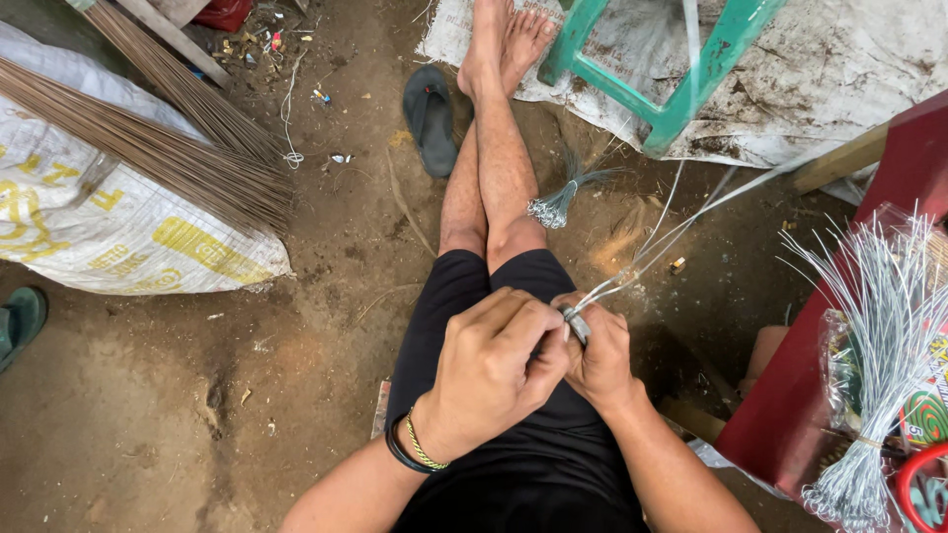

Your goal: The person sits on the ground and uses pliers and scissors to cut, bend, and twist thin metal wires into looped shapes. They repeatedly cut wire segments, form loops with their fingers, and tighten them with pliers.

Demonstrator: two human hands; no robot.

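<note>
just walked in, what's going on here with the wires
A person sits on the dirt floor with legs stretched out, both hands together over the lap. The left hand and right hand pinch a small metal ring where several thin wires meet and run off toward a green stool. A bundle of cut wires lies at the right; broom sticks lie at the left.

Silvery wire (681, 222), green stool (681, 94), seemingly dark-grey sandal (430, 118).

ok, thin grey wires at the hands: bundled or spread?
Gathered where the left hand and right hand pinch the thin grey wires; strands run together up-right.
</note>
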